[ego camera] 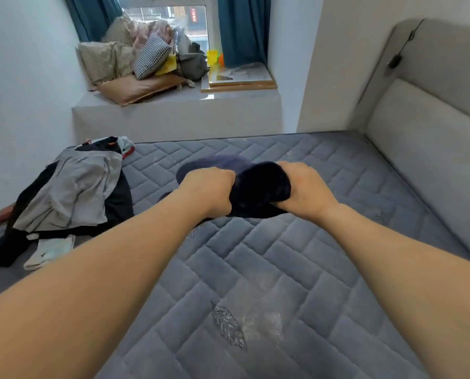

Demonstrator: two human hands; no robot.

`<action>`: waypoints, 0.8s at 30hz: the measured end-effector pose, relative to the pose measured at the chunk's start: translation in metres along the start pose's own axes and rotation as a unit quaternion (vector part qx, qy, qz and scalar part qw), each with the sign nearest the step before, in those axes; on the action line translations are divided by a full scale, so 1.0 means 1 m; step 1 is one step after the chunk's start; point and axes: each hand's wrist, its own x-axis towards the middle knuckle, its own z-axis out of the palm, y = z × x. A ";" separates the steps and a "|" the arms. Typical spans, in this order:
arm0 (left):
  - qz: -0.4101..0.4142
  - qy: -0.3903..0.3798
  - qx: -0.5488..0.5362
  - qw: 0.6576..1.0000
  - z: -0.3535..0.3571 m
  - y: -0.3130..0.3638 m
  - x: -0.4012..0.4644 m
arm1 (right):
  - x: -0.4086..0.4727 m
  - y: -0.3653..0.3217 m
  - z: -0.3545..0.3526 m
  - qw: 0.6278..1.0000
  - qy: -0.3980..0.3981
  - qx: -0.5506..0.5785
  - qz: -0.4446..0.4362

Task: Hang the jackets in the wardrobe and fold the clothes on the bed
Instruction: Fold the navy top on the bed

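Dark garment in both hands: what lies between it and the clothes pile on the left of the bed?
In the head view, only bare quilted mattress separates the dark garment from the clothes pile; the left hand and right hand grip the garment.

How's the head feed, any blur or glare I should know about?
Head view: window blown out by daylight; wide-angle bend at the headboard; dark garment held by the left hand and right hand is soft, folds unreadable.
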 end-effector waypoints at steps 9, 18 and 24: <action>0.007 -0.519 -0.103 0.849 0.212 0.091 -0.090 | -0.229 0.044 0.134 0.782 -0.538 0.188 0.254; -0.026 -0.247 -0.103 0.963 0.297 0.029 -0.054 | -0.174 0.072 0.207 0.804 -0.480 0.147 0.319; -0.099 -0.242 -0.158 0.952 0.390 0.029 0.008 | -0.156 0.121 0.263 0.813 -0.414 -0.005 0.409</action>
